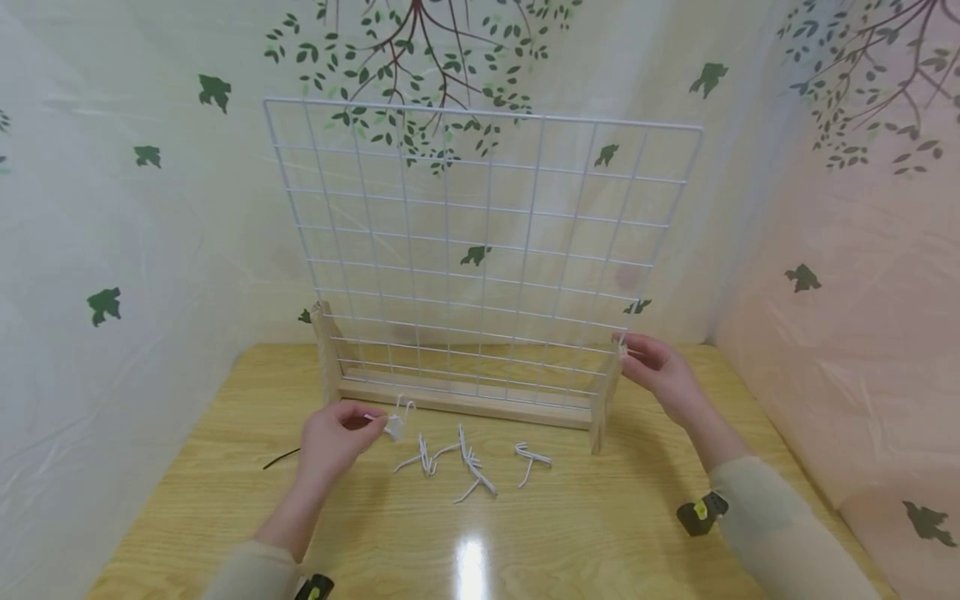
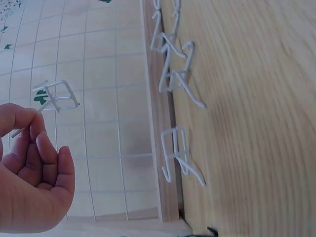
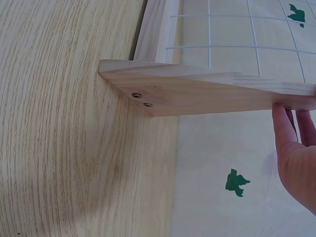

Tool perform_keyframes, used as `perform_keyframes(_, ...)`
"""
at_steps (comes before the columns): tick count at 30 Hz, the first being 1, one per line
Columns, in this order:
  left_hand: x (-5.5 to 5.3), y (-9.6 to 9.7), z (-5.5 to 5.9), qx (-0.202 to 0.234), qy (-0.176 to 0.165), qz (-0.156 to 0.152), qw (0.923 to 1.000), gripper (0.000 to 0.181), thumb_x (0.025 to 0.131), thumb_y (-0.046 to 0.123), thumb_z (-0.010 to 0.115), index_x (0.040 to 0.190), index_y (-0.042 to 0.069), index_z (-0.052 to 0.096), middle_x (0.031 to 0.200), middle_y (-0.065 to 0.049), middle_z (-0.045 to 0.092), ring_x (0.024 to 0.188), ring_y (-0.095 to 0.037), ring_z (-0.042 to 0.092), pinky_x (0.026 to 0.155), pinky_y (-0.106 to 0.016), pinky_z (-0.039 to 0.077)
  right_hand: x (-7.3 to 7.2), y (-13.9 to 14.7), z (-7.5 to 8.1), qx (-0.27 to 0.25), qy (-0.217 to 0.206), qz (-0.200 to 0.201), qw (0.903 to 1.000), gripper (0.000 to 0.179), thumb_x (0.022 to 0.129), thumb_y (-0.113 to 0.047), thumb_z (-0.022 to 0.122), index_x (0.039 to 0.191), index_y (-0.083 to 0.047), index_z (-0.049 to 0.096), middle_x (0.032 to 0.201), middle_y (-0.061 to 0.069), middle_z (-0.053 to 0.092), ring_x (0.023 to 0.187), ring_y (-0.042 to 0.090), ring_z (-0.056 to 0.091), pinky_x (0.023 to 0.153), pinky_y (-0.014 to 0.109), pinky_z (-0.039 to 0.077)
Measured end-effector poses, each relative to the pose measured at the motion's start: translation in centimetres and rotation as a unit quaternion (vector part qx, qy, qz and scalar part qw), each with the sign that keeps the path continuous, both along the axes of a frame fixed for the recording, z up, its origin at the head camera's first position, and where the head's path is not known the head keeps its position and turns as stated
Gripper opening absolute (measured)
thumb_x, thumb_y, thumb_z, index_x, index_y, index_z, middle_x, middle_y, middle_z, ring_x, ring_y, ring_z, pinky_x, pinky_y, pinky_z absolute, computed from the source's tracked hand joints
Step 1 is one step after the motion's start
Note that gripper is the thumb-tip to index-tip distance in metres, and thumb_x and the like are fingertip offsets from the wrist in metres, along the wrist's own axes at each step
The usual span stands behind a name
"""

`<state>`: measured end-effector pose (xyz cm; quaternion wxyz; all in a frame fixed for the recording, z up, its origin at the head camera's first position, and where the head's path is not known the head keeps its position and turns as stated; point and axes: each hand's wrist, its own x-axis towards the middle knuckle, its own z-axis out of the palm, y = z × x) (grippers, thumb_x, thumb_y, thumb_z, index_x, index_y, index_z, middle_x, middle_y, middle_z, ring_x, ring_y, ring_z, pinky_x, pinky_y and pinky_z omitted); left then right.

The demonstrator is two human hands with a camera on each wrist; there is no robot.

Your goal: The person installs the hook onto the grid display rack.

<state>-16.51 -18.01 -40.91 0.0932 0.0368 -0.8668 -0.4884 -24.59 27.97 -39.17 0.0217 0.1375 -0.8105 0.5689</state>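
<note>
My left hand (image 1: 335, 440) pinches one arm of a white wire hook (image 2: 64, 96) between thumb and forefinger, with its other fingers curled. That hook is up off the table, in front of the lower left part of a white wire grid panel (image 1: 480, 114). The panel stands upright, leaning back, in a light wooden stand (image 1: 465, 404). At the right end of the stand, my right hand (image 1: 663, 375) grips the top of the side post (image 3: 197, 94) with its fingertips. Several more white hooks (image 1: 531, 457) lie on the table before the stand.
The wood-grain table (image 1: 570, 533) carries everything. A thin black cord (image 1: 281, 457) lies left of the left hand. Pale sheeting (image 1: 165, 250) printed with green leaves hangs behind and at both sides. Two screw heads (image 3: 137, 96) show on the post's outer face.
</note>
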Motion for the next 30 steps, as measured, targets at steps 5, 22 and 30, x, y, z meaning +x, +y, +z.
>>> perform_keyframes(5, -0.4, 1.8, 0.5, -0.013, 0.035, -0.009, 0.9993, 0.006, 0.083, 0.011, 0.077, 0.087, 0.007, 0.076, 0.081, -0.002, 0.072, 0.074, -0.016, 0.065, 0.063, -0.026, 0.051, 0.0, 0.0, -0.1, 0.000, 0.005, -0.001, 1.0000, 0.048, 0.100, -0.016, 0.061, 0.141, 0.004, 0.048, 0.146, 0.024, 0.046, 0.112, -0.003, 0.055, 0.091, 0.016, 0.047)
perform_keyframes(22, -1.6, 8.1, 4.8, -0.040, 0.082, -0.035, 0.9952, 0.004, 0.080, 0.012, 0.074, 0.083, 0.009, 0.076, 0.075, 0.000, 0.072, 0.067, -0.015, 0.065, 0.062, -0.031, 0.053, 0.0, 0.2, -0.2, 0.000, 0.003, -0.002, 1.0000, 0.048, 0.100, -0.016, 0.060, 0.142, 0.004, 0.047, 0.145, 0.025, 0.046, 0.111, -0.004, 0.054, 0.090, 0.016, 0.046)
perform_keyframes(30, -2.7, 10.1, 6.4, -0.075, 0.143, -0.027, 0.9866, 0.007, 0.080, 0.014, 0.071, 0.082, 0.010, 0.076, 0.073, 0.002, 0.071, 0.064, -0.013, 0.061, 0.060, -0.033, 0.048, 0.1, 0.2, -0.1, -0.004, -0.010, -0.010, 0.9999, 0.049, 0.100, -0.016, 0.061, 0.142, 0.004, 0.046, 0.145, 0.024, 0.046, 0.111, -0.003, 0.054, 0.091, 0.016, 0.046)
